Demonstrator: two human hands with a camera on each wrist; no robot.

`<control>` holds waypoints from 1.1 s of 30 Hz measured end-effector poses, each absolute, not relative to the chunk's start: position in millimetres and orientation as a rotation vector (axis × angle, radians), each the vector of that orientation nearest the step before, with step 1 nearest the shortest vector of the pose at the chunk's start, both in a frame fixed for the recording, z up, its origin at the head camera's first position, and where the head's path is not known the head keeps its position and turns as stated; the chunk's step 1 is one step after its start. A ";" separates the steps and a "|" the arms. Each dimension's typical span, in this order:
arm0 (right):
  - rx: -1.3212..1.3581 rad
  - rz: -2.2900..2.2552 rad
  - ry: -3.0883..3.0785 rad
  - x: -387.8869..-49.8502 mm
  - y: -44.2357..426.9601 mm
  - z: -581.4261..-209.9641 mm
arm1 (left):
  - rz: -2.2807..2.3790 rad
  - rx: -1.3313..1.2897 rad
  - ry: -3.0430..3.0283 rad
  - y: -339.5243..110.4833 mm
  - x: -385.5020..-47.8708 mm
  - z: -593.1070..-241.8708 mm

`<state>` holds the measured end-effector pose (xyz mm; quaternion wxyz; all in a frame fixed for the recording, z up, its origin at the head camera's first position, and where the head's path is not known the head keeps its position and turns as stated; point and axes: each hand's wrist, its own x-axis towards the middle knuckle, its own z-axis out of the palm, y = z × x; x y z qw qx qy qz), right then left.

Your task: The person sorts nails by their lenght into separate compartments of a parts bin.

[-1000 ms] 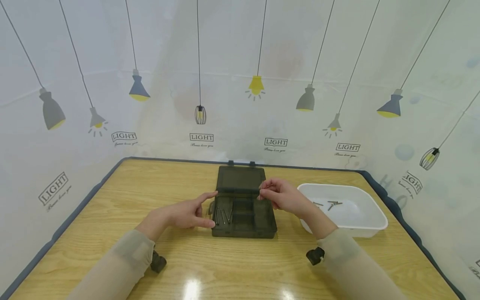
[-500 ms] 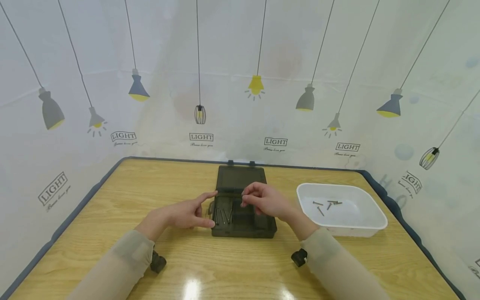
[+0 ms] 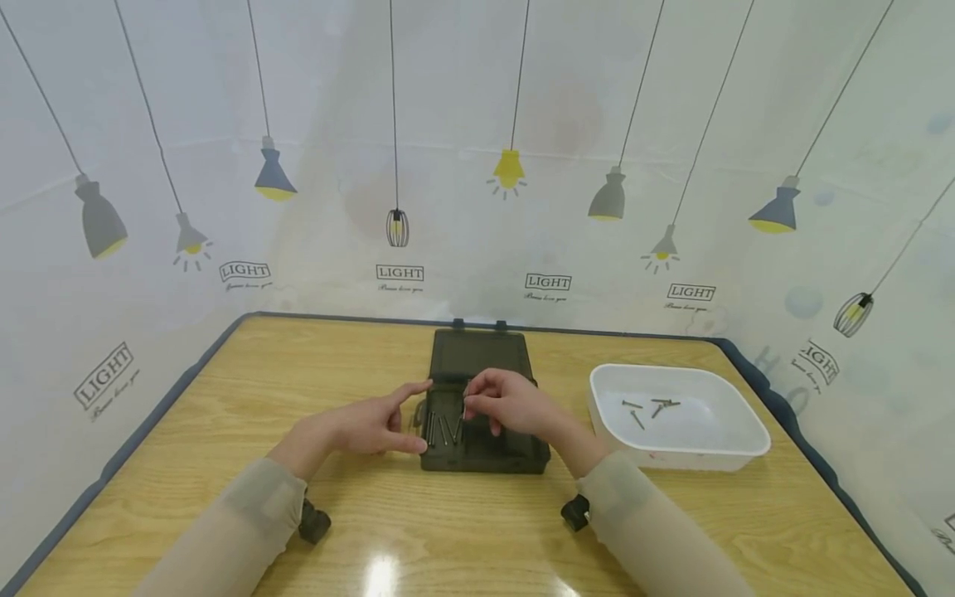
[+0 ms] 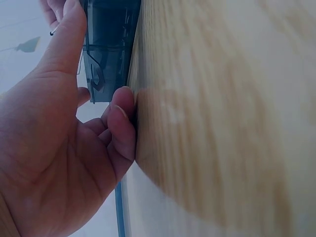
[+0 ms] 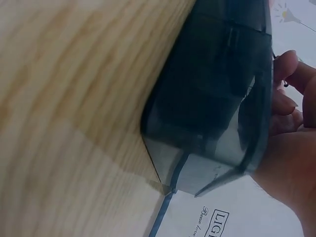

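A dark translucent box point(image 3: 481, 355) lies with its lid folded back, and several long screws point(image 3: 432, 429) rest in its left compartment. My left hand point(image 3: 366, 424) touches the box's left side, index finger at the rear corner, thumb at the front one; in the left wrist view its other fingers point(image 4: 122, 128) are bent against the table. Over the left part of the box, my right hand point(image 3: 515, 406) pinches a thin screw point(image 3: 464, 406) between thumb and fingertips. That screw's small dark head point(image 5: 286, 84) shows beside the fingers in the right wrist view, its shaft mostly hidden.
To the right of the box stands a white tray point(image 3: 682, 448) with several loose screws point(image 3: 637, 419) on its bottom. Both are on a wooden table point(image 3: 448, 531). Behind the table hangs a pale sheet point(image 3: 462, 108) printed with lamps.
My right hand has moved left and slightly down across the box with the screw, from the lid's right edge to beside the left compartment. My left hand has stayed in place.
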<state>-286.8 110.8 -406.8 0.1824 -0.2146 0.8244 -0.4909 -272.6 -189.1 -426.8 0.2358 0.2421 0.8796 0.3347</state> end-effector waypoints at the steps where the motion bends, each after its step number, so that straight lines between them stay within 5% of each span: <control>1: -0.606 -1.380 2.335 -287.6 109.7 -408.4 | 0.919 0.662 2.411 -189.2 -272.6 -427.3; 33: -0.615 -1.331 2.409 -285.8 114.8 -407.8 | 0.923 0.676 2.404 -190.4 -275.8 -432.4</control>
